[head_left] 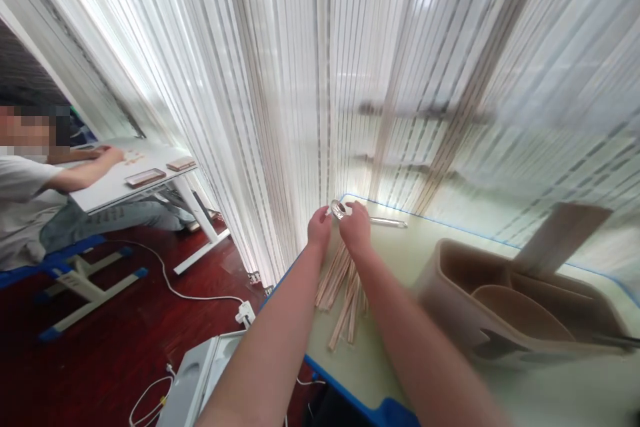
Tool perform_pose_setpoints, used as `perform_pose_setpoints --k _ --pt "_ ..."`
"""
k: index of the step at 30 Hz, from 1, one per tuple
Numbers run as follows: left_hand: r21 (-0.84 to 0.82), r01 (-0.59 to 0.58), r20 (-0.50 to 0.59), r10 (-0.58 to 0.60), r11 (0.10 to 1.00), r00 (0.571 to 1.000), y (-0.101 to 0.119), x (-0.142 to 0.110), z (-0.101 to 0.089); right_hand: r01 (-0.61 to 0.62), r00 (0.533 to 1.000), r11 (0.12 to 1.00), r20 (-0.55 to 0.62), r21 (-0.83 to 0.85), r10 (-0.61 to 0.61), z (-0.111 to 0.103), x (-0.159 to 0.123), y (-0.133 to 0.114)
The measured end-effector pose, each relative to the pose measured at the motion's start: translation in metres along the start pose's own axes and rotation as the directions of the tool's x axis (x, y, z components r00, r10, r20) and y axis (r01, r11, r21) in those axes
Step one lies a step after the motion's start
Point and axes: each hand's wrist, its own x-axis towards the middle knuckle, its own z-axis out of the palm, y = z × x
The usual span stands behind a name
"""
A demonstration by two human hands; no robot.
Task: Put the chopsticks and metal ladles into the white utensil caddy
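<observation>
My right hand [356, 223] is closed around a shiny metal spoon [339, 209], whose round bowl shows on the hand's left. A silver handle [390, 221] sticks out on the other side; the hand covers where the two would join. My left hand [319, 223] is beside the bowl with its fingers pinched together at the bowl's left edge. What those fingers grip is too small to make out. Beneath my wrists, several thin wooden chopsticks [345, 300] lie in a loose bunch on the pale tabletop [400, 260].
A brown divided holder [430, 290] stands at the right, with a dark rod [615, 341] at its edge. Striped sheer curtains [295, 80] hang behind the table. At left a person [25, 193] sits working at a white table [107, 190]. A white cable [167, 280] crosses the floor.
</observation>
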Motion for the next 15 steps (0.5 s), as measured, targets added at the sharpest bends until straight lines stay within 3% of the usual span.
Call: perform_pose_setpoints --k 2,4,7,15 --pt "0.047 -0.018 0.086 0.014 0.999 0.996 -0.005 0.0 0.002 -0.062 0.998 0.992 -0.02 -0.108 0.061 0.004 0.011 0.008" --pt "0.116 -0.036 0.118 0.022 0.993 0.993 -0.007 0.0 0.002 -0.122 0.99 0.972 0.048 -0.2 0.134 0.005 0.018 0.02" --pt "0.177 -0.049 0.097 0.032 0.983 0.995 -0.004 -0.002 0.001 -0.11 0.975 0.949 0.153 -0.295 0.161 0.006 0.019 0.035" --pt "0.216 -0.012 0.017 0.009 0.976 1.0 0.002 -0.002 -0.001 -0.072 0.981 0.933 0.143 -0.352 0.13 0.008 0.015 0.044"
